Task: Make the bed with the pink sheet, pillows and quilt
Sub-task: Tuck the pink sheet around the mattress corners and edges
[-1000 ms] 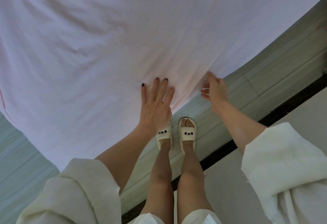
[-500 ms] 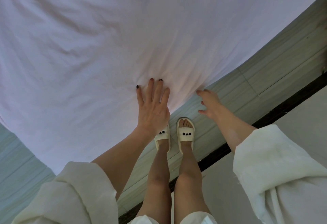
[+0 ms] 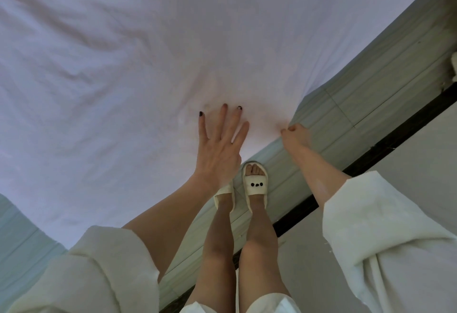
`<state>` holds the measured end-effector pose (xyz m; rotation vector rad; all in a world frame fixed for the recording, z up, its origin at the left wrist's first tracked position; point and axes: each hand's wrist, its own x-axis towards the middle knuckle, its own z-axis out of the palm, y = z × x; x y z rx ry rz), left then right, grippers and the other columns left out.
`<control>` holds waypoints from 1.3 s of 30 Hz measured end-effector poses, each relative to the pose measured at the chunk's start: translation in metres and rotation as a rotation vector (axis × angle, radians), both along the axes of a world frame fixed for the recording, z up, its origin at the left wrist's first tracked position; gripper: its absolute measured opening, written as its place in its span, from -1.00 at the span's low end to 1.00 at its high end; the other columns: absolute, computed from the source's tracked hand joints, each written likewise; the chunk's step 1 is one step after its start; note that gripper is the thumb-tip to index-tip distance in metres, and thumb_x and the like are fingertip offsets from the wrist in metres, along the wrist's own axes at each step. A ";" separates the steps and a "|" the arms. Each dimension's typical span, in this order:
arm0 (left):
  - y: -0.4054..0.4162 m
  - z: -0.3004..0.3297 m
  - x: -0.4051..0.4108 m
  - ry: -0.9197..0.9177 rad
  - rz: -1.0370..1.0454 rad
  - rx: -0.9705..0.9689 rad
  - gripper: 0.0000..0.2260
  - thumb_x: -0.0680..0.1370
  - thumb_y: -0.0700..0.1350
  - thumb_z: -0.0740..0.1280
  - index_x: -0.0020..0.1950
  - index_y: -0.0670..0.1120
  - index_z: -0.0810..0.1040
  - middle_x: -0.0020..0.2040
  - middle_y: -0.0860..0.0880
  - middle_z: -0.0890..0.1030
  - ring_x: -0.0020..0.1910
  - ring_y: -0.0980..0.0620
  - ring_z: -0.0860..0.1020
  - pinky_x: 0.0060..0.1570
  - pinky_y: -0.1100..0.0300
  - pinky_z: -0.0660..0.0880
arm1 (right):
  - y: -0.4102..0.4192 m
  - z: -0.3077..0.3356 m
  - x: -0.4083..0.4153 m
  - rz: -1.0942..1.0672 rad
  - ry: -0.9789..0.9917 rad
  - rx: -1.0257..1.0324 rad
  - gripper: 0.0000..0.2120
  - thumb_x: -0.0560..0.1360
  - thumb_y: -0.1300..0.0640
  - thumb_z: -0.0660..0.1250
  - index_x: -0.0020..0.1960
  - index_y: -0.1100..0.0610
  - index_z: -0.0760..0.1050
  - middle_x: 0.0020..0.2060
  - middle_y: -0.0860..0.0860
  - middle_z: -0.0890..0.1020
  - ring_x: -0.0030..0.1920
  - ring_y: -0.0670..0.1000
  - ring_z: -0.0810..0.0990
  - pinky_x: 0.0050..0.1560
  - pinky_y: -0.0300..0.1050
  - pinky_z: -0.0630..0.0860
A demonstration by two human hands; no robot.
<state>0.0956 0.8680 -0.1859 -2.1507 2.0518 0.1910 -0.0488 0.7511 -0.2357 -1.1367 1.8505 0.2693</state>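
The pink sheet [image 3: 153, 47] covers the bed and fills most of the view, with soft wrinkles on its left half. My left hand [image 3: 218, 148] lies flat on it near the corner, fingers straight and spread. Just to the right, my right hand [image 3: 295, 135] grips the sheet's hanging edge at the corner, fingers curled into the cloth. No pillows or quilt are in view.
Grey-green wood-look floor [image 3: 358, 95] runs along the bed's right side, bordered by a dark strip [image 3: 385, 147] and a pale grey surface beyond. My feet in cream slippers [image 3: 254, 184] stand close to the bed corner. White robe sleeves fill the lower corners.
My right hand has dropped from open beside the sheet to a curled grip on its edge at the corner. My left hand has stayed flat on the sheet.
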 end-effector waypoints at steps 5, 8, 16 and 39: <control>0.006 -0.011 -0.001 -0.043 -0.084 0.117 -0.38 0.35 -0.05 0.43 0.40 -0.05 0.40 0.52 -0.14 0.19 0.50 -0.27 0.10 0.36 -0.39 0.01 | 0.004 0.011 -0.008 0.357 0.187 -0.076 -0.72 0.57 0.17 0.11 0.24 0.19 0.41 0.25 0.17 0.47 0.22 0.20 0.47 0.15 0.01 0.41; 0.025 -0.017 0.001 -0.073 -0.119 0.157 -0.39 0.32 -0.09 0.45 0.37 -0.03 0.44 0.52 -0.14 0.19 0.49 -0.28 0.10 0.36 -0.40 0.04 | 0.008 0.022 -0.013 0.429 0.059 -0.417 -0.64 0.56 0.22 0.13 0.35 0.17 0.34 0.28 0.18 0.39 0.22 0.19 0.43 0.20 0.14 0.42; 0.048 -0.010 0.029 0.057 -0.037 -0.067 -0.58 0.37 -0.20 0.37 0.23 -0.13 0.53 0.44 -0.18 0.35 0.46 -0.22 0.22 0.34 -0.39 0.05 | 0.005 0.030 0.054 0.885 -0.194 -0.609 -0.45 0.56 0.12 0.12 0.53 -0.02 0.07 0.53 0.15 -0.01 0.52 0.23 -0.08 0.46 0.26 0.07; 0.059 0.061 0.059 0.312 0.720 0.201 -0.44 0.54 0.04 0.23 0.50 -0.05 0.18 0.55 -0.17 0.00 0.53 -0.19 -0.11 0.38 -0.35 -0.11 | 0.019 0.107 0.092 0.539 -0.059 -0.180 -0.68 0.56 0.23 0.06 0.28 0.22 0.38 0.25 0.21 0.38 0.20 0.20 0.42 0.19 0.00 0.37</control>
